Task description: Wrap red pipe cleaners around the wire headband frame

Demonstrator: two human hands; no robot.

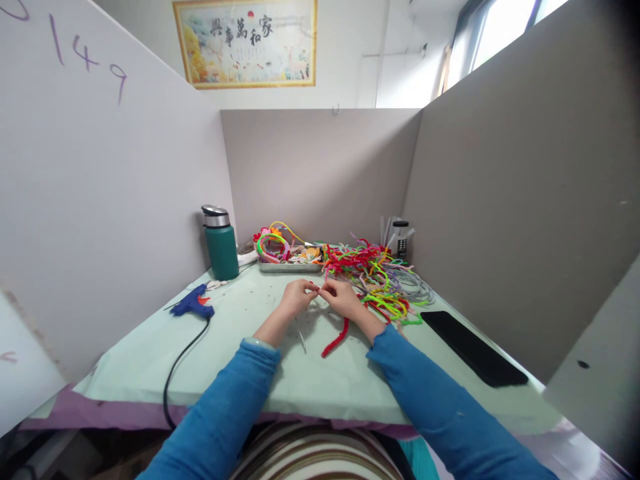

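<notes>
Over the middle of the table, my left hand (299, 297) and my right hand (341, 298) meet fingertip to fingertip, both closed in a pinch. A speck of red shows at the left fingertips; what the fingers hold is too small and covered to name. A fuzzy red pipe cleaner (335, 341) sticks out below my right hand, and I cannot tell whether that hand grips it. Below my left wrist is a thin pale strand (302, 338). Just beyond my right hand lies a tangled heap of coloured pipe cleaners (363, 263).
At left stand a green bottle (221, 250) and a blue glue gun (193, 302) with a black cord. A metal tray (290, 268) holds small pieces and pipe-cleaner rings. A black phone-like slab (473, 348) and a dark-lidded jar (401, 239) are at right. Grey partitions (320, 167) enclose the table.
</notes>
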